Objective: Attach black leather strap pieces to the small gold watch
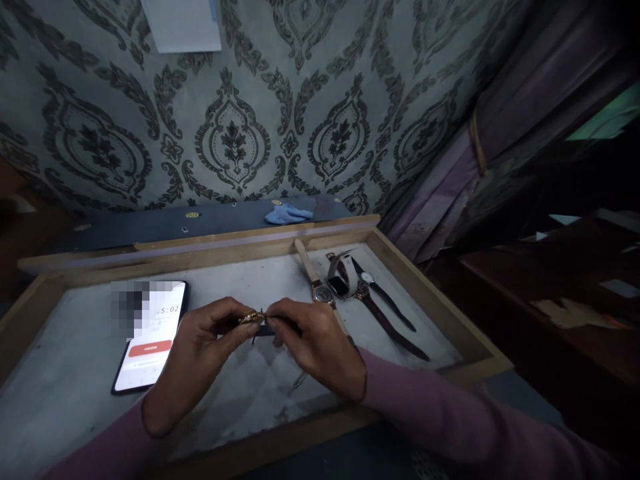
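Above the middle of the wooden-framed tray (260, 437), my two hands meet at the fingertips. My left hand (193, 350) is closed, its thumb and fingers pinching a small gold-coloured watch (251, 318). From the other side my right hand (320, 340) pinches a dark strap (263, 329) at the watch's edge; the fingers hide most of it. Just beyond my right hand lie a watch with a beige strap (306, 260), a smartwatch with a pale band (339, 286), a brown-strapped watch (385, 320) and a black-strapped watch (393, 304).
A lit phone (150, 373) lies in the tray left of my left hand. Behind the tray's back rail is a crumpled blue cloth (289, 213), before a patterned wall. A purple curtain (440, 180) hangs at right, over a dark reddish surface (560, 293) with scraps on it.
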Action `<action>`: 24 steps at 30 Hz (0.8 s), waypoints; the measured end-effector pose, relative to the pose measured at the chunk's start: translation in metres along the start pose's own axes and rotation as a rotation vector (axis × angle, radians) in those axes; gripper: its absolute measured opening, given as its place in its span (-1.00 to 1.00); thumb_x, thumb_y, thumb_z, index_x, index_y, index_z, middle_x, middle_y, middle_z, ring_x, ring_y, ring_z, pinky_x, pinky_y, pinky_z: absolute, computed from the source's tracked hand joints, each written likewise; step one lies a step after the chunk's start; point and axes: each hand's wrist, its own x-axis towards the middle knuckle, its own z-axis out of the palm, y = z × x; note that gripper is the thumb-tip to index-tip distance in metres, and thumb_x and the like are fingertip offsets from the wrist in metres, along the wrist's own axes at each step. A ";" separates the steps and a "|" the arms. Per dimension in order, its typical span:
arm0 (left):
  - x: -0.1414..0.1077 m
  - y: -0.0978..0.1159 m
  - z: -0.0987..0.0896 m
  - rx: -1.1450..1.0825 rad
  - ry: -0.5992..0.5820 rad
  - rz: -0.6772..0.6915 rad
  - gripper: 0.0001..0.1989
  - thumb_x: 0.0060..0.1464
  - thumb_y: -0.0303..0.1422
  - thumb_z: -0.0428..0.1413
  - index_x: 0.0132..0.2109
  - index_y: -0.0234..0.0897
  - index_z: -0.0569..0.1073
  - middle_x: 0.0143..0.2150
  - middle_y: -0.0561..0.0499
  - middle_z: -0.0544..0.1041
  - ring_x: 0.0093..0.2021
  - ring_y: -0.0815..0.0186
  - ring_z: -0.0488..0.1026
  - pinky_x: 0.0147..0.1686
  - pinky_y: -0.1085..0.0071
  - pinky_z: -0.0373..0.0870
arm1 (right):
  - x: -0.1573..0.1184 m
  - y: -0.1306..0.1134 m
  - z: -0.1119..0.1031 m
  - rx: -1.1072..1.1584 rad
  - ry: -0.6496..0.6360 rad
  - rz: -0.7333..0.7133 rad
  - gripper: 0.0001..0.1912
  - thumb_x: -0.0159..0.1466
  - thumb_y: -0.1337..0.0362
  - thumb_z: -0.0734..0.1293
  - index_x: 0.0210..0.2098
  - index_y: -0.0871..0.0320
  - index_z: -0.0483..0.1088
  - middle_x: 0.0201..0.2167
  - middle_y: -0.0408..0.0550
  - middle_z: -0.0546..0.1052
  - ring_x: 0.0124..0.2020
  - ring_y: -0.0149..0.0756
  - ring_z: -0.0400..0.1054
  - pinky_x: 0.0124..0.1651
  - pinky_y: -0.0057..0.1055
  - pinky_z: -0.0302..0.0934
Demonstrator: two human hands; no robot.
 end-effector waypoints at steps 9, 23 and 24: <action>-0.002 0.004 -0.001 0.055 0.027 0.120 -0.94 0.09 -0.36 0.19 -0.29 -0.22 0.55 -0.34 0.06 0.56 -0.31 0.33 0.50 -0.33 0.48 0.38 | -0.003 0.001 0.000 0.209 -0.021 0.061 -0.90 0.31 0.36 0.26 -0.16 0.16 0.28 -0.50 -0.16 0.57 -0.51 -0.43 0.47 -0.42 -0.55 0.29; 0.000 0.010 -0.007 0.064 -0.032 0.137 -0.93 0.06 -0.40 0.19 -0.27 -0.17 0.56 -0.37 0.09 0.58 -0.35 0.36 0.50 -0.35 0.54 0.41 | 0.002 0.007 -0.010 0.395 -0.190 0.047 -0.77 0.34 0.26 0.21 -0.13 0.23 0.43 -0.46 -0.07 0.55 -0.52 -0.46 0.42 -0.45 -0.54 0.34; 0.000 0.009 -0.008 0.056 -0.040 0.124 -0.93 0.07 -0.39 0.19 -0.27 -0.17 0.56 -0.36 0.09 0.58 -0.34 0.36 0.50 -0.35 0.54 0.41 | 0.003 0.007 -0.011 0.459 -0.211 0.095 -0.74 0.36 0.23 0.18 -0.13 0.25 0.43 -0.49 -0.07 0.53 -0.54 -0.47 0.40 -0.46 -0.53 0.33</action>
